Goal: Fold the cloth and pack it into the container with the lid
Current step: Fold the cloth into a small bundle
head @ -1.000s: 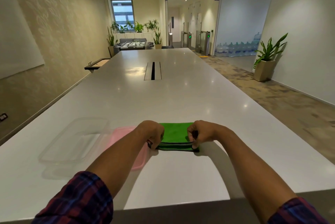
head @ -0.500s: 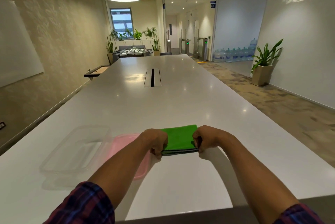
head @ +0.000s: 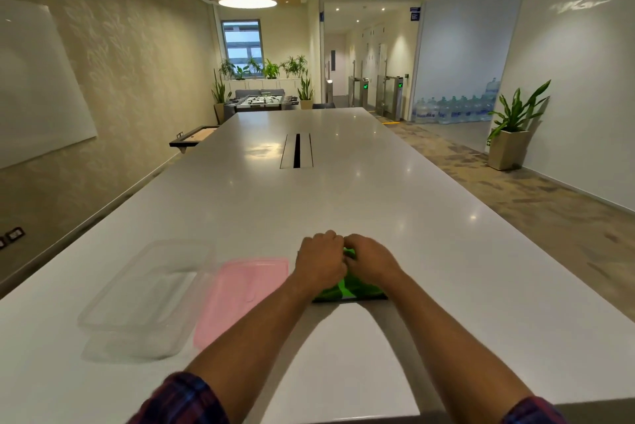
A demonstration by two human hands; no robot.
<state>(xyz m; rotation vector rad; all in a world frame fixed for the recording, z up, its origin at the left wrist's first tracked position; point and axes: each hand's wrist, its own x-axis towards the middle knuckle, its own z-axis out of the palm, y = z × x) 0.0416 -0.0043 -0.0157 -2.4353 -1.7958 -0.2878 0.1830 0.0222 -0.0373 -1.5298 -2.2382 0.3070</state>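
Note:
A folded green cloth lies on the white table, mostly covered by my hands. My left hand and my right hand touch knuckle to knuckle over it, both pinching its upper layer, which is lifted and bunched between them. To the left of the cloth a pink lid lies flat. Further left stands the clear plastic container, open, with nothing inside it.
A cable slot runs along the table's middle further back. The table's near edge is just below my forearms. A wall runs along the left side; carpeted floor and a potted plant lie to the right.
My hands gripped the two ends of the folded cloth apart from each other; they have now come together at the middle, drawing the cloth's layer up between them.

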